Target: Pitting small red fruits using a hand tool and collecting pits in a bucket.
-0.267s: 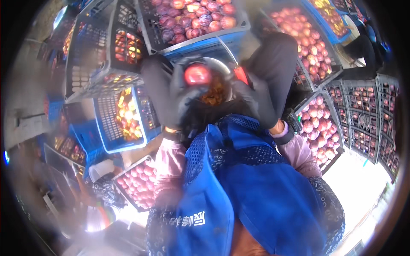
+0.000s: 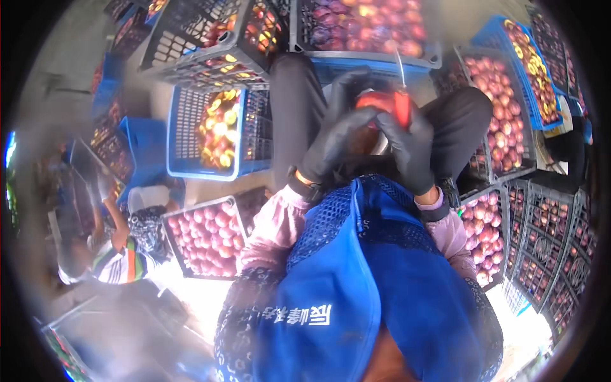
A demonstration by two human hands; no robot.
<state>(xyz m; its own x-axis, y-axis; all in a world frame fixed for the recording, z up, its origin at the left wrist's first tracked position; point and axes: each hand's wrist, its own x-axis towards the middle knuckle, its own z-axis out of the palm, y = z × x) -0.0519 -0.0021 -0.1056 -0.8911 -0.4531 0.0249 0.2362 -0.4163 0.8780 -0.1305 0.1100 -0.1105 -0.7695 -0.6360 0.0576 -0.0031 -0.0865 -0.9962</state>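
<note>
In front of my lap, my gloved left hand (image 2: pixel 334 130) holds a red plum (image 2: pixel 375 100), its fingers curled round the fruit's near and left sides. The gloved right hand (image 2: pixel 408 149) grips a knife by its red handle (image 2: pixel 402 109); the thin blade (image 2: pixel 400 67) points up and away from me. Handle and plum overlap in the picture, so whether the blade touches the fruit I cannot tell. Beneath both hands, between my knees, a round metal bowl (image 2: pixel 382 145) is mostly hidden.
Beyond my knees stands a dark crate of plums (image 2: pixel 369 25). A blue crate (image 2: pixel 203 175) with cut yellow-fleshed fruit is at the left, near another crate of plums (image 2: pixel 203 239). Stacked black crates (image 2: pixel 541 235) stand at the right. Another person (image 2: pixel 118 261) sits far left.
The view has swung, so the scene sits further right and lower in it. My hands have come closer together, bringing the knife handle next to the plum.
</note>
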